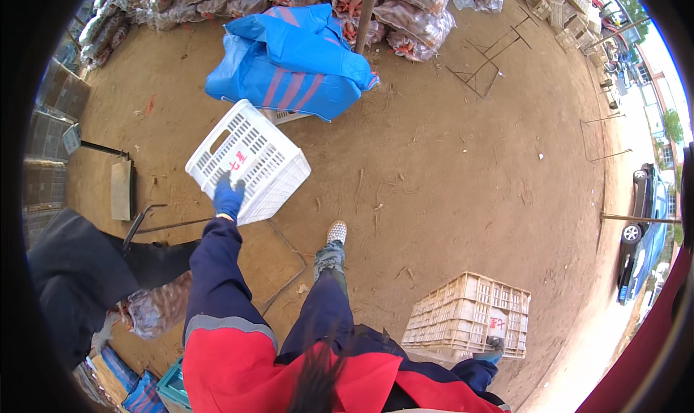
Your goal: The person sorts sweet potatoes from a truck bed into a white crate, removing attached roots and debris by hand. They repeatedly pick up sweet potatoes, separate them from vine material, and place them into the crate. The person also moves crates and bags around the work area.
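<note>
My left hand [228, 198], in a blue glove, grips the near edge of a white slatted plastic crate [265, 166]. That crate is tilted, with red writing on the panel facing me. Low on my right, my gloved right hand [490, 353] holds a cream, dirt-stained plastic crate [461, 315] by its end panel, which also bears red writing. Part of the right hand is hidden by the crate. Just beyond the white crate lies a large blue woven plastic sheet [293, 60] with pink stripes, over another white crate [284, 115].
Filled sacks [417, 17] are stacked along the far side beside a wooden post [366, 17]. A metal frame [482, 68] lies on the dirt floor. A platform scale [122, 190] stands left. A person in dark clothing [81, 283] is near a filled sack [161, 307]. A car [645, 228] stands outside.
</note>
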Demonstrator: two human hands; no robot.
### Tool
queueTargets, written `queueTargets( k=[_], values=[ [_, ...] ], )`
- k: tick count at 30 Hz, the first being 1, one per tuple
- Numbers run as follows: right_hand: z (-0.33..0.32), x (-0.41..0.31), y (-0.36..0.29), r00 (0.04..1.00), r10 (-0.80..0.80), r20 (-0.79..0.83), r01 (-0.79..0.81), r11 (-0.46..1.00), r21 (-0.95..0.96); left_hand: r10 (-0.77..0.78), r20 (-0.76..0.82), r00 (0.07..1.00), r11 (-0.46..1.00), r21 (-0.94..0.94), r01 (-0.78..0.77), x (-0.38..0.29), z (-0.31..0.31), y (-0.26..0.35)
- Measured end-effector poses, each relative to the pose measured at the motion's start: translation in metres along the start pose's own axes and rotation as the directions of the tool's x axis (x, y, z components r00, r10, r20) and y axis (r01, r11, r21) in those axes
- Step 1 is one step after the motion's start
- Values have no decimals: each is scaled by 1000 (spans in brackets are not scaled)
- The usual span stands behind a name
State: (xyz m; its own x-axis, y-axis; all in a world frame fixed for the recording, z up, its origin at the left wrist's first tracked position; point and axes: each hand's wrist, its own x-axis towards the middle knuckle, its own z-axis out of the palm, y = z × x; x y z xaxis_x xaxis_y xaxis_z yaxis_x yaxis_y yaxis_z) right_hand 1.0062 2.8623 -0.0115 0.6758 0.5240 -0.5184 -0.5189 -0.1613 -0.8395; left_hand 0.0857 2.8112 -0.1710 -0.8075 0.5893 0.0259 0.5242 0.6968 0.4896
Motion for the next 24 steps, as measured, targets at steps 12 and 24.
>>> queueTargets(
  k=[12, 24],
  values=[
    [263, 7, -10, 995, 17, 93, 12, 954, -299, -281, 148, 948, 802, 579, 148, 216, 0, -32],
    [393, 96, -132, 974, -27, 227, 110, 925, -362, -234, 419, 877, 930, 361, 76, 22, 26, 169]
  ],
)
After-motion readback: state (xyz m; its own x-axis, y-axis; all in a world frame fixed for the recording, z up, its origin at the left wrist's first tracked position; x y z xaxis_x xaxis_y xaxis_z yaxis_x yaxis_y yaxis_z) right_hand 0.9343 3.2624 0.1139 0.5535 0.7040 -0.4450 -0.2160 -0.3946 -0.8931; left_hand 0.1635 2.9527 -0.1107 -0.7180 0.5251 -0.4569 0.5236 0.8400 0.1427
